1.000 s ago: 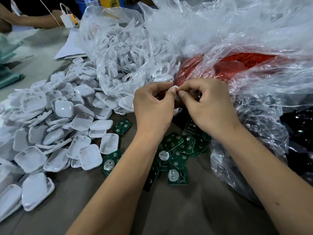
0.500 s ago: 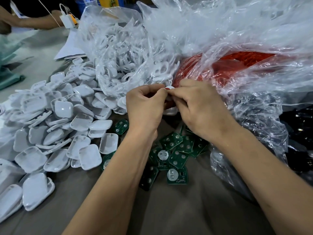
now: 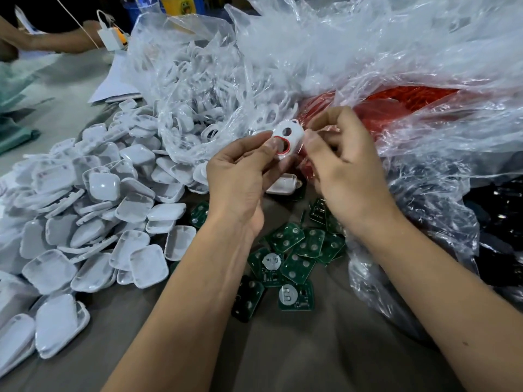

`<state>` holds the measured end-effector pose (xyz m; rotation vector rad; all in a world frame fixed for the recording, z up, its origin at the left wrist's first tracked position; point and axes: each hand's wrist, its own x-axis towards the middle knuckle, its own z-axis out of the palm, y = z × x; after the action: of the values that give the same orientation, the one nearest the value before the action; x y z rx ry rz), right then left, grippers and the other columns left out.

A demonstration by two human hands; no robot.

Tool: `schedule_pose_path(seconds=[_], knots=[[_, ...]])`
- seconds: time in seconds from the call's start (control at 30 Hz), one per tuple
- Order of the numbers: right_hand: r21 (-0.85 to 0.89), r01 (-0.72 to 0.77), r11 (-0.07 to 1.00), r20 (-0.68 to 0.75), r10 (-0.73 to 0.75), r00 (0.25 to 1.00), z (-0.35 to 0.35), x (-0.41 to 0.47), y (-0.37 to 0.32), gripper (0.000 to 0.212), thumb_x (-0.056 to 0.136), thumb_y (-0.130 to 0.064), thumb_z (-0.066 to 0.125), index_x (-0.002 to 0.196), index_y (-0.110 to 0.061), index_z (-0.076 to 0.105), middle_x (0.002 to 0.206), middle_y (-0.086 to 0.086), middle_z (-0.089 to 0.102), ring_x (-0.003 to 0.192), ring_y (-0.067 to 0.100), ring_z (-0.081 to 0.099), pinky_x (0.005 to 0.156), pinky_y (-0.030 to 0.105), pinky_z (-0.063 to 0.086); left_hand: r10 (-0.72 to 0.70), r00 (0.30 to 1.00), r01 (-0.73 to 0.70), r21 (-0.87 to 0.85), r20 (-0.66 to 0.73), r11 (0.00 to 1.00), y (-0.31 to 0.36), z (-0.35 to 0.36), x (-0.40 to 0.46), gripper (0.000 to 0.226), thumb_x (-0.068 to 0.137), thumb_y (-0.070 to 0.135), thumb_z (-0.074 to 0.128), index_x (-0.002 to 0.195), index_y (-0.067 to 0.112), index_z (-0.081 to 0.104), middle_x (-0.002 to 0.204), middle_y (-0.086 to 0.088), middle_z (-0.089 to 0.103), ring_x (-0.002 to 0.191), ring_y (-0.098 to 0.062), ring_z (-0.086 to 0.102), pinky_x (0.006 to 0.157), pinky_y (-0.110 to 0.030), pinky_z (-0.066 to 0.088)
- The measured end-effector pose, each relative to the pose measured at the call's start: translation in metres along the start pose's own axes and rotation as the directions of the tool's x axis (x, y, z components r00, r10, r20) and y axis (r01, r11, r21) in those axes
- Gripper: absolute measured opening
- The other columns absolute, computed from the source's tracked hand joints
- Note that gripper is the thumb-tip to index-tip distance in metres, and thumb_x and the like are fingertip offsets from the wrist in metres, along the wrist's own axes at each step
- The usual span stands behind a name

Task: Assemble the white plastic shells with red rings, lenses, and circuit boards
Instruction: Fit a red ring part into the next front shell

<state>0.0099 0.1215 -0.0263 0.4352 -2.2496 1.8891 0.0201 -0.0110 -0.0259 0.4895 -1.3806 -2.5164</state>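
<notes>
My left hand (image 3: 240,176) grips a white plastic shell (image 3: 291,135) with two round holes, thumb laid over the lower hole where a red ring (image 3: 283,150) sits. At the shell's right edge is my right hand (image 3: 343,171), fingers curled and fingertips pinched together; what they pinch is hidden. Green circuit boards (image 3: 294,250) lie scattered on the table under my wrists. A clear bag of red rings (image 3: 407,100) lies just behind my right hand.
A large heap of white shell halves (image 3: 93,210) covers the left of the brown table (image 3: 283,349). A clear bag of white shells (image 3: 203,89) stands behind it. Black parts in plastic (image 3: 503,222) lie at far right. Another person's arm (image 3: 53,41) rests at top left.
My hands have parted slightly and the shell has turned to face me, so its two holes and the red ring show. Both hands sit a little lower and closer to me.
</notes>
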Motion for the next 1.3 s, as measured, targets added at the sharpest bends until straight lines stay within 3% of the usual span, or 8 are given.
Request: schedule_pose_path(seconds=[0.13,0.23,0.33,0.53,0.73,0.83,0.97,1.3], knots=[[0.216,-0.316,0.924,0.042,0.314,0.948,-0.003,0.006,0.001,0.040,0.109,-0.031,0.054,0.069,-0.029,0.059,0.056,-0.009,0.041,0.044,0.005,0.034,0.046,0.024,0.028,0.005,1.000,-0.005,0.017,0.026,1.000,-0.002,0.001,-0.001,0.009,0.089,-0.005,0.073,0.089,0.004,0.074,0.088,-0.019,0.075,0.073,-0.028,0.073,0.085,-0.046,0.062],[0.339,-0.346,0.875,0.121,0.324,0.938,-0.003,0.007,0.001,0.032,0.106,-0.027,0.061,0.075,-0.021,0.061,0.054,-0.007,0.039,0.044,0.007,0.028,0.039,0.019,0.024,0.011,0.999,-0.014,0.061,0.046,0.998,-0.002,0.003,-0.005,0.010,0.090,-0.005,0.073,0.088,0.005,0.075,0.093,-0.023,0.075,0.073,-0.024,0.072,0.073,-0.035,0.062],[0.288,-0.299,0.910,0.107,0.280,0.954,-0.004,0.008,0.006,0.018,0.102,-0.021,0.067,0.086,-0.014,0.069,0.050,-0.015,0.049,0.043,0.004,0.034,0.039,0.020,0.028,0.030,0.998,-0.035,0.103,0.051,0.994,-0.002,0.005,-0.008,0.009,0.089,-0.005,0.074,0.092,0.004,0.074,0.103,-0.035,0.069,0.076,-0.023,0.069,0.068,-0.029,0.060],[-0.064,-0.109,0.992,0.029,0.111,0.993,-0.006,0.007,0.012,0.014,0.101,-0.024,0.068,0.092,-0.016,0.076,0.061,-0.011,0.069,0.042,-0.003,0.054,0.042,0.008,0.036,0.118,0.991,-0.129,0.201,0.065,0.971,-0.005,0.005,-0.007,0.012,0.090,-0.007,0.072,0.093,0.004,0.070,0.088,-0.021,0.061,0.077,-0.027,0.072,0.071,-0.030,0.062],[-0.248,-0.082,0.965,0.016,0.089,0.996,-0.007,0.007,0.009,0.015,0.101,-0.027,0.068,0.097,-0.015,0.076,0.080,0.004,0.077,0.073,0.026,0.075,0.065,0.050,0.061,0.117,0.987,-0.140,0.232,0.112,0.963,-0.009,0.001,-0.004,0.011,0.092,-0.001,0.072,0.103,-0.003,0.071,0.088,-0.020,0.074,0.079,-0.026,0.076,0.076,-0.036,0.063],[-0.173,-0.095,0.980,0.050,0.106,0.993,-0.007,0.006,0.008,0.015,0.102,-0.024,0.067,0.093,-0.015,0.075,0.068,-0.002,0.073,0.051,0.009,0.062,0.045,0.031,0.050,0.107,0.988,-0.130,0.226,0.110,0.966,-0.009,0.002,-0.003,0.014,0.093,0.000,0.072,0.105,-0.007,0.071,0.093,-0.022,0.076,0.081,-0.027,0.076,0.072,-0.030,0.062],[0.341,-0.335,0.878,0.169,0.293,0.941,-0.010,0.010,0.004,0.033,0.110,-0.023,0.052,0.081,-0.009,0.063,0.056,-0.003,0.042,0.044,0.008,0.029,0.038,0.020,0.026,0.082,0.992,-0.098,0.173,0.097,0.980,-0.007,0.003,-0.002,0.013,0.093,0.000,0.071,0.101,-0.010,0.069,0.087,-0.018,0.076,0.075,-0.023,0.074,0.065,-0.023,0.059],[0.230,-0.241,0.943,0.145,0.212,0.966,-0.011,0.009,0.000,0.023,0.105,-0.015,0.060,0.087,-0.015,0.074,0.047,-0.015,0.052,0.037,-0.001,0.043,0.038,0.014,0.034,0.054,0.968,-0.106,0.204,0.243,0.973,-0.001,-0.003,0.000,0.025,0.077,0.004,0.084,0.086,0.006,0.061,0.076,-0.010,0.069,0.074,-0.024,0.074,0.068,-0.032,0.063]])
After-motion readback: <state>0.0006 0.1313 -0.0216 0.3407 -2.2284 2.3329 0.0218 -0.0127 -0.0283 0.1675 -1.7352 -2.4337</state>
